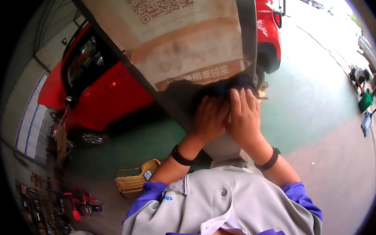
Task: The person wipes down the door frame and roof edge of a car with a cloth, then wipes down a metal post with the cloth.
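A red car [104,85] stands left of a grey pillar [249,32], a yellow chair [134,180] below it on the floor. A worn poster [184,45], printed with a QR code, covers the pillar's face, its ragged lower edge meeting dark material [205,88]. There the left hand [210,118] and, toward the pillar's right edge, the right hand [244,117] rest side by side, touching; whether either grip is clamped cannot be told. The step appears to be pressing or working that dark area; the next move likely calls for steady, even contact.
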Available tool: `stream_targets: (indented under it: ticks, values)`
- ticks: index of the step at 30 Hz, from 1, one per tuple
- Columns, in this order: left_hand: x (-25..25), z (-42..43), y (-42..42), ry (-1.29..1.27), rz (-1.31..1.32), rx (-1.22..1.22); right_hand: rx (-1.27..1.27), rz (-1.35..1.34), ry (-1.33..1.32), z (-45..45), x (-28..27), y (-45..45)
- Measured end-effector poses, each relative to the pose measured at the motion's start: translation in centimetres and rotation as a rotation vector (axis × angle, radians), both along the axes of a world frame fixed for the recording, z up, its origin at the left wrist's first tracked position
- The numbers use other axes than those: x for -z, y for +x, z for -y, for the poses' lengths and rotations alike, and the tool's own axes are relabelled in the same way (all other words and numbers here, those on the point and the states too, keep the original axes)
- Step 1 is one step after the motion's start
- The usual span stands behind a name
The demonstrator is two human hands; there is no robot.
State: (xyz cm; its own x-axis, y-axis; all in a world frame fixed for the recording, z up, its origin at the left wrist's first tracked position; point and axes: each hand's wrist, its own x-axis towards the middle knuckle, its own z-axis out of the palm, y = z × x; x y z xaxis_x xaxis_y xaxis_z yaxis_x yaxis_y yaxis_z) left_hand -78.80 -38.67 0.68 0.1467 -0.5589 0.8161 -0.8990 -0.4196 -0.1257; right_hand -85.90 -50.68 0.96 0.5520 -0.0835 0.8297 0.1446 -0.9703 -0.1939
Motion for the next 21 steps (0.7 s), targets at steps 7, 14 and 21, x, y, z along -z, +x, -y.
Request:
stream_targets:
  ticks: [7,14,21]
  values:
    - [7.7,-1.5,-0.8,0.159,-0.075,-0.195,-0.070,-0.135,-0.094,-0.9,4.0,-0.6]
    - [4.3,-1.4,-0.7,0.138,-0.050,-0.188,-0.037,-0.083,0.032,-0.7,2.9,-0.2]
    - [3.8,-1.3,-0.8,0.112,-0.043,-0.184,-0.016,-0.081,0.007,-1.0,2.2,-0.3]
